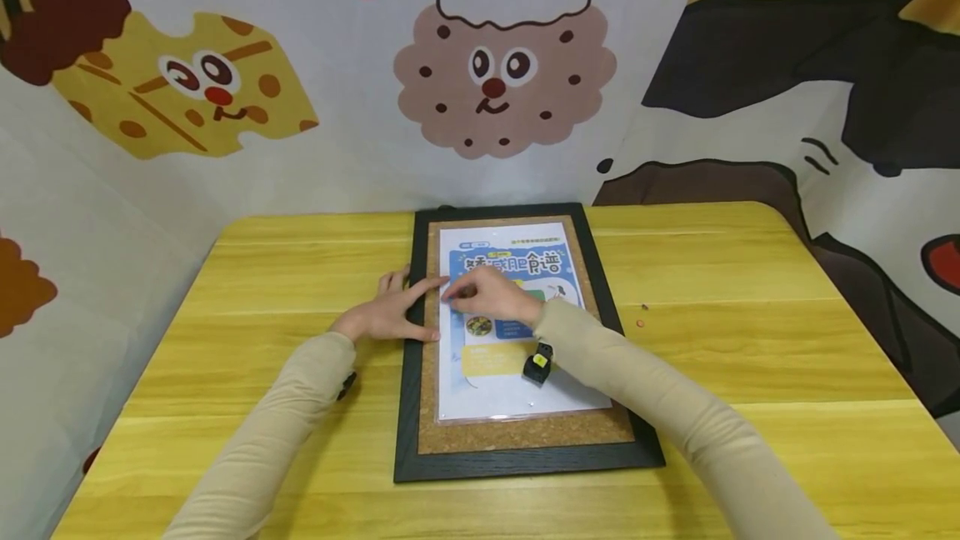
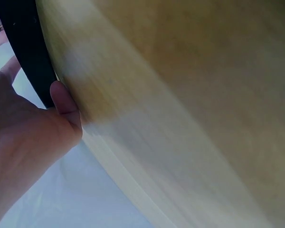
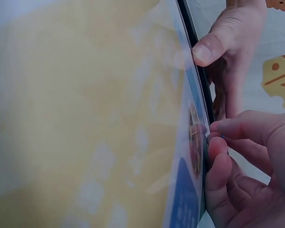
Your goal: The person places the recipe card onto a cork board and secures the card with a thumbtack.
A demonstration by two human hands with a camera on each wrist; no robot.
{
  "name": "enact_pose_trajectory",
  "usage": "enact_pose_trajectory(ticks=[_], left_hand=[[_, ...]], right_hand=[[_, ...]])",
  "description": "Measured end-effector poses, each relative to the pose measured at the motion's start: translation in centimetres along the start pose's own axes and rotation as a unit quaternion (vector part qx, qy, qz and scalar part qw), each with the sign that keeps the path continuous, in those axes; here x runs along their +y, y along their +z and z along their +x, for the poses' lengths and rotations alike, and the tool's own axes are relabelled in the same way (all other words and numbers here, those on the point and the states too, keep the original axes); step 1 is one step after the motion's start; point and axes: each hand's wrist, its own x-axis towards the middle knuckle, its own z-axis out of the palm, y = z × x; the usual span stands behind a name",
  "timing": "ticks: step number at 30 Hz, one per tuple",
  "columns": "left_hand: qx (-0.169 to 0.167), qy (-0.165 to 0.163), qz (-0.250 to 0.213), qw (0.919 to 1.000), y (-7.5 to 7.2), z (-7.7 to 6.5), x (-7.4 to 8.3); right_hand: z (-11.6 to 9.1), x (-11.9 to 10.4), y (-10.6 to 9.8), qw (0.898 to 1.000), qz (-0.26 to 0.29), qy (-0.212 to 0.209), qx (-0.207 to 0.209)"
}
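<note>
A laminated sheet (image 1: 487,398) with blue and yellow printing lies on a black-framed corkboard (image 1: 517,437). My left hand (image 1: 386,315) spreads across the board's left side, thumb and index finger resting at the sheet's left edge. Its remaining fingers lie at the frame's outer side, where the left wrist view shows a fingertip beside the black frame (image 2: 26,47). Over the sheet's left edge, between the left thumb and index finger, my right hand (image 1: 491,294) pinches a tiny pin-like thing (image 3: 222,136) with a blue spot. The fingertips mostly cover it.
On the yellow wooden table (image 1: 750,340), two tiny objects (image 1: 641,323) lie right of the board. A cartoon-printed wall covering (image 1: 337,173) rises behind the table's back edge. The right forearm crosses the sheet's lower right part, with a small black wrist device (image 1: 537,367) over the print.
</note>
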Motion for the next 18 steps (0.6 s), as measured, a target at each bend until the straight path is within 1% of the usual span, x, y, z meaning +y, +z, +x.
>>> enact_pose_trajectory(ticks=[5, 11, 18], left_hand=[[0.000, -0.003, 0.005, 1.0000, 0.01, 0.02, -0.03], [0.003, 0.003, 0.006, 1.0000, -0.02, 0.02, 0.05], [0.003, 0.007, 0.000, 1.0000, 0.05, -0.01, -0.11]], right_hand=[[0.34, -0.25, 0.26, 1.000, -0.017, 0.000, 0.001], [0.49, -0.50, 0.46, 0.999, -0.038, 0.006, 0.007], [0.69, -0.44, 0.63, 0.998, -0.065, -0.013, 0.001]])
